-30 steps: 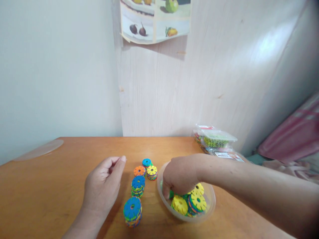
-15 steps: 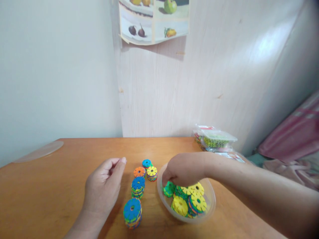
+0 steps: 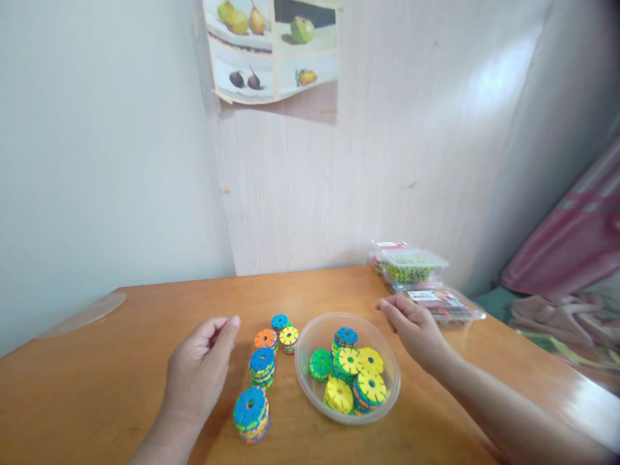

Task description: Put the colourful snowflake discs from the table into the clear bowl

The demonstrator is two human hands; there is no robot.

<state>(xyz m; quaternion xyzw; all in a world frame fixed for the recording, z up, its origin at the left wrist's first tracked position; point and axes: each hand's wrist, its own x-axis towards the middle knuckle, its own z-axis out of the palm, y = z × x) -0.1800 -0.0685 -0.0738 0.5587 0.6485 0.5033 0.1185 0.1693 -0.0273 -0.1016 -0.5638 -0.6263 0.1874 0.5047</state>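
Left hand (image 3: 198,365) beside disc stacks (image 3: 262,368); I read its grip as closed, thumb against forefinger. Right hand (image 3: 416,328) near right rim of clear bowl (image 3: 310,334); fingers curled, but I can't tell if grip is closed. Five stacks stand on table (image 3: 97,387), between left hand and bowl. Yellow, green, blue discs (image 3: 371,385) in bowl.

Clear tabletop (image 3: 329,290) behind bowl (image 3: 314,336), disc stacks (image 3: 262,369) crowding its left
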